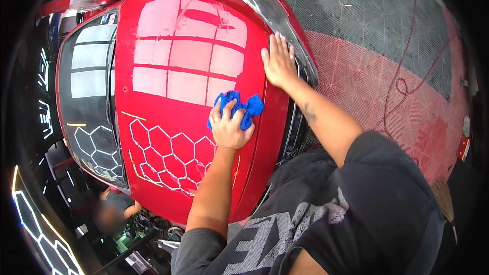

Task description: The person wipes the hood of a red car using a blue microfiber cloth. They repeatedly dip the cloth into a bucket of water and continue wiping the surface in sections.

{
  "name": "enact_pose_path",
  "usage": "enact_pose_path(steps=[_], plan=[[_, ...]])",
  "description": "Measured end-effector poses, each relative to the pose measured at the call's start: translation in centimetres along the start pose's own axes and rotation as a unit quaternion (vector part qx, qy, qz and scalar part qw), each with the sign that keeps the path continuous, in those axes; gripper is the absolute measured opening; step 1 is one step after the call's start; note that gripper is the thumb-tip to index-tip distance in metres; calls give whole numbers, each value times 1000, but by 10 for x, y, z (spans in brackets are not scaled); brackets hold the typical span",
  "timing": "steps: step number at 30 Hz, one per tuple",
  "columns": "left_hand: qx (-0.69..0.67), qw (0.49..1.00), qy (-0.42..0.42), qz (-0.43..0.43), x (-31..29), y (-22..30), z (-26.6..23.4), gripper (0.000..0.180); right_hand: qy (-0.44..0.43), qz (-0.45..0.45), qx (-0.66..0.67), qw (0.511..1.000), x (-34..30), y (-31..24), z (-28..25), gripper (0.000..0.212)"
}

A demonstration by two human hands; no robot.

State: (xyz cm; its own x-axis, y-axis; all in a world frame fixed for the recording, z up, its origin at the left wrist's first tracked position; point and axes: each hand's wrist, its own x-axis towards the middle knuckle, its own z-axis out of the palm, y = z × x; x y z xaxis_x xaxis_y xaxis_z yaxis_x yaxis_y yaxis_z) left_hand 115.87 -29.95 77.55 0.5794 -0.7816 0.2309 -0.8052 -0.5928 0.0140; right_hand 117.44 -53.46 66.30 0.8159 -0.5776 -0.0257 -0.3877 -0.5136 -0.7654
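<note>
My left hand (228, 128) grips a crumpled blue cloth (253, 106) and presses it on the glossy red car hood (188, 101), close to its front edge. Bunched folds stick out past my fingertips. Farther along that edge, my right hand (280, 62) lies flat with fingers stretched out, holding nothing. It rests by the clear headlight (293, 35). Square light panels and white hexagon lines mirror in the paint. Under my forearms runs the car's dark grille (291, 140), partly hidden.
The windshield (91, 53) closes off the hood on the left. A red hose (400, 84) loops over the grey and red grid floor (351, 63). A broom (444, 201) stands at the right. At lower left another person (119, 203) is beside the car, near some equipment.
</note>
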Motion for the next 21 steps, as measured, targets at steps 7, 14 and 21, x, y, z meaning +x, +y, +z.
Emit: enact_pose_path(steps=[7,14,21], plan=[[1,1000,5,-7,-5,-3,-6,31,-103,-38,-45,993,-81,-16,-4,73],[-7,1000,0,0,-4,-1,-5,32,41,-17,92,995,60,3,-54,65],[-6,1000,18,-1,-15,-8,2,39,38,-1,269,962,-37,110,-101,54]])
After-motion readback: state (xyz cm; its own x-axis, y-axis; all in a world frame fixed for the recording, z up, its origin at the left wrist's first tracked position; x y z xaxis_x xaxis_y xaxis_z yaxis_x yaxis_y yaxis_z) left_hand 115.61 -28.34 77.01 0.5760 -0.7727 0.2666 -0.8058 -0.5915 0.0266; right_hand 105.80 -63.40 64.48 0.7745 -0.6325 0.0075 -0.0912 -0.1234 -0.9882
